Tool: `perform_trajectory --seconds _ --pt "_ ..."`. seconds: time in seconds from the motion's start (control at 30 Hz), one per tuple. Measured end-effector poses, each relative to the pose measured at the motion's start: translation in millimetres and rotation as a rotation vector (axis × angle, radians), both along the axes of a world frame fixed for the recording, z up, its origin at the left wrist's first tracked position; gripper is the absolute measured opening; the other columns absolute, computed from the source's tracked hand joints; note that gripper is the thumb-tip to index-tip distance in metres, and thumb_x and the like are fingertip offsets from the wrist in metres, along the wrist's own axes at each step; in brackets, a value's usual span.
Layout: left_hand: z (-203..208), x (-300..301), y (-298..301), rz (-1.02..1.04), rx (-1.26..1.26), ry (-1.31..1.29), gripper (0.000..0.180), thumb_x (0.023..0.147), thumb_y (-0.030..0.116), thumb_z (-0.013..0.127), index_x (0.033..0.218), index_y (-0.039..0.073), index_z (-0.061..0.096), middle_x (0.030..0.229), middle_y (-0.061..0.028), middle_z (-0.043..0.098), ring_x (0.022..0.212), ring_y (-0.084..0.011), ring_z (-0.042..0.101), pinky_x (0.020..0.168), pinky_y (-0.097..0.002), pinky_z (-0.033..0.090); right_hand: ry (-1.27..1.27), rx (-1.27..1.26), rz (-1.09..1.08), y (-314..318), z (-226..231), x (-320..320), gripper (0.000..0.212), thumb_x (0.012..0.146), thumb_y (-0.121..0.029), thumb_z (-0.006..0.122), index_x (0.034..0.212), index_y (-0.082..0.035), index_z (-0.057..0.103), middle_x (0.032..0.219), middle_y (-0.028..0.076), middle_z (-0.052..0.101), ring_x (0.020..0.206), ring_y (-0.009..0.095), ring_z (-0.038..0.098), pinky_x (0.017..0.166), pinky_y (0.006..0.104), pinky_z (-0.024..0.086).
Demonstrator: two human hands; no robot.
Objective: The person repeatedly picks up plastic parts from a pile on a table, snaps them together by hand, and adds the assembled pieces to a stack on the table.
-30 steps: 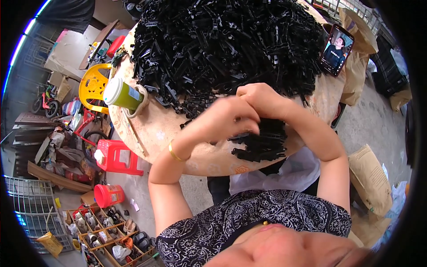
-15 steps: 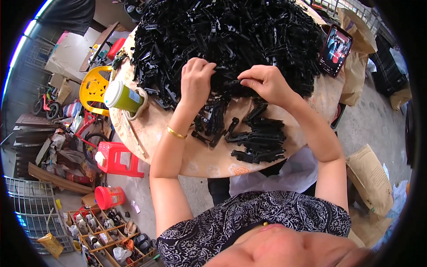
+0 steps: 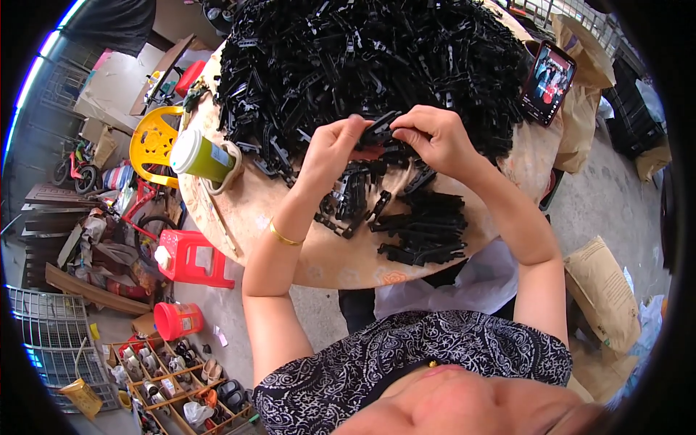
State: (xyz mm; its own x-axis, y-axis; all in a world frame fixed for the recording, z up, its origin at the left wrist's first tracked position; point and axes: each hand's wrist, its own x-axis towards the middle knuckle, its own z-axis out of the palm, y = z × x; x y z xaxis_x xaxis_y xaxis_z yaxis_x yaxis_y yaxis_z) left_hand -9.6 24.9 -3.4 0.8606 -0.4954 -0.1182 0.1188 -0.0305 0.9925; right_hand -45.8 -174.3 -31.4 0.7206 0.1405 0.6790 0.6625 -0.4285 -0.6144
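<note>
Between my two hands is a slim black plastic part [image 3: 380, 129], held tilted over the near edge of a big heap of similar black parts [image 3: 362, 61]. My left hand [image 3: 335, 147] pinches its left end, thumb against finger. At its other end, my right hand [image 3: 433, 136] grips with thumb and forefinger. Closer to me on the round table [image 3: 326, 264] lies a neat stack of the black parts [image 3: 424, 228], side by side. A smaller loose group of parts [image 3: 348, 199] sits left of that stack.
A green cup with a white lid [image 3: 201, 157] stands in a holder at the table's left edge. At the right edge a phone [image 3: 549, 82] leans upright by brown paper bags [image 3: 580, 109]. Red stool [image 3: 192, 259], yellow chair [image 3: 154, 147] and red bucket [image 3: 178, 321] are left of the table.
My left hand has moved right and slightly down to take the left end of the black part. The part is now raised and tilted between both hands; my right hand has barely moved.
</note>
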Motion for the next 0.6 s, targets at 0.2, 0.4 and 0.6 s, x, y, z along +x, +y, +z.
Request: perform_trajectory --seconds 0.2,0.4,0.6 --pt "-3.6 -8.6 -0.1 0.051 0.349 -0.578 0.031 0.08 0.009 0.069 0.107 -0.004 0.06 0.079 -0.0091 0.066 0.067 -0.0085 0.06 0.06 -0.0233 0.048 0.102 0.04 -0.025 2.0 5.0 -6.3 0.02 0.076 -0.012 0.071 0.093 -0.002 0.066 0.082 0.012 0.064 0.069 0.024 0.062 0.063 0.0298 0.05" --pt "0.3 -14.3 -4.7 0.052 0.487 -1.066 0.022 0.079 0.008 0.067 0.098 -0.002 0.061 0.081 -0.0167 0.064 0.067 -0.0294 0.063 0.06 -0.0324 0.05 0.1 -0.064 0.121 -7.2 -1.1 5.2 0.04 0.073 -0.017 0.075 0.106 0.0 0.061 0.093 0.015 0.065 0.078 0.026 0.064 0.072 0.0321 0.051" --pt "-0.3 -17.8 -6.9 0.063 0.497 -1.165 0.021 0.079 0.005 0.067 0.099 0.0 0.062 0.083 -0.016 0.065 0.068 -0.0266 0.064 0.06 -0.0304 0.05 0.039 -0.185 0.064 -10.3 3.8 0.6 0.034 0.07 -0.013 0.075 0.099 0.0 0.062 0.089 0.016 0.064 0.078 0.03 0.063 0.068 0.0339 0.051"
